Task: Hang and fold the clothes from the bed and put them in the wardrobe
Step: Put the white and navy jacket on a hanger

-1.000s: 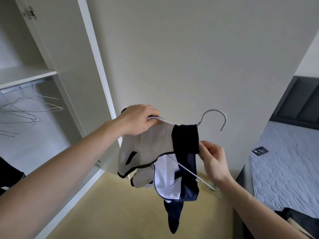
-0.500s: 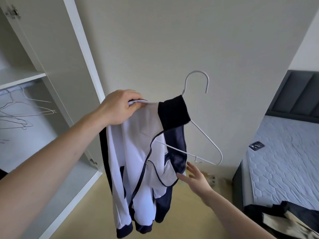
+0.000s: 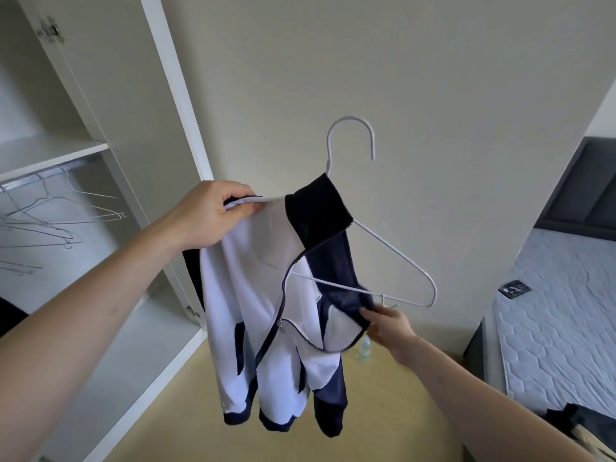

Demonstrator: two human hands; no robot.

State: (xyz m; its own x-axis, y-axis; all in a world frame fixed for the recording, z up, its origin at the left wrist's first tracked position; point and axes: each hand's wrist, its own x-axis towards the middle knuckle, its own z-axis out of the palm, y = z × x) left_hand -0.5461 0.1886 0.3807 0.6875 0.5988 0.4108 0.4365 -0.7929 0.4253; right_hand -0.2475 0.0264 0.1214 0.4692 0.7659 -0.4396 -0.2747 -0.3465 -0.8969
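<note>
1. White wardrobe (image 3: 110, 181) stands open at the left, cut off by the frame's edge; several bare wire hangers (image 3: 50, 221) hang on its rail, tangled so that their number cannot be told.
2. One left hand (image 3: 213, 218) is curled round the white shoulder of the jacket (image 3: 266, 295), pinching it together with the hidden left end of the white hanger (image 3: 393, 248).
3. One jacket, white and navy with its zip part open, hangs in mid-air between the wardrobe and the bed; it covers the hanger's left arm, while the hook and right arm stand bare.
4. One right hand (image 3: 388, 323) grips the jacket's dark front edge just under the hanger's bottom bar; its fingertips are hidden behind the cloth.
5. A small bottle (image 3: 365, 346) stands on the floor behind that hand, blurred.
6. Grey bed (image 3: 550, 328) at the right carries one small dark object (image 3: 515, 289), hard to identify, and dark clothes (image 3: 580, 425) cut off at the corner.
</note>
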